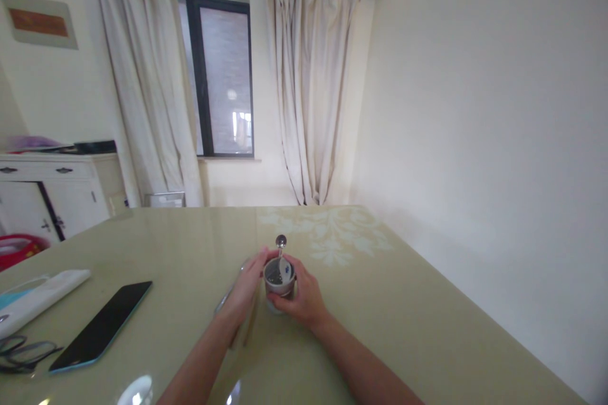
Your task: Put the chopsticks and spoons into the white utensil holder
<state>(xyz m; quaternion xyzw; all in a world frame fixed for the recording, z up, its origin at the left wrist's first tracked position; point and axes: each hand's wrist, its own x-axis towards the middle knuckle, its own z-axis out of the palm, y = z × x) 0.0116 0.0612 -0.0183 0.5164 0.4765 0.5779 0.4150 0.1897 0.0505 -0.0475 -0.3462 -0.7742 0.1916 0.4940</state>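
A small white cup [279, 285] stands on the glossy green table [389, 304], a little in front of me. A metal spoon [280, 247] leans inside it with its handle end sticking up at the far rim. My left hand [247, 288] lies against the cup's left side, fingers curved round it. My right hand [304, 297] wraps the cup's right side from the front. Both hands hold the cup between them.
A dark phone [102, 324] lies face up at the left, next to a white flat case [38, 297] and a pair of glasses [23, 353]. Beyond the table are curtains, a window and a white cabinet [52, 193]. A wall runs along the right.
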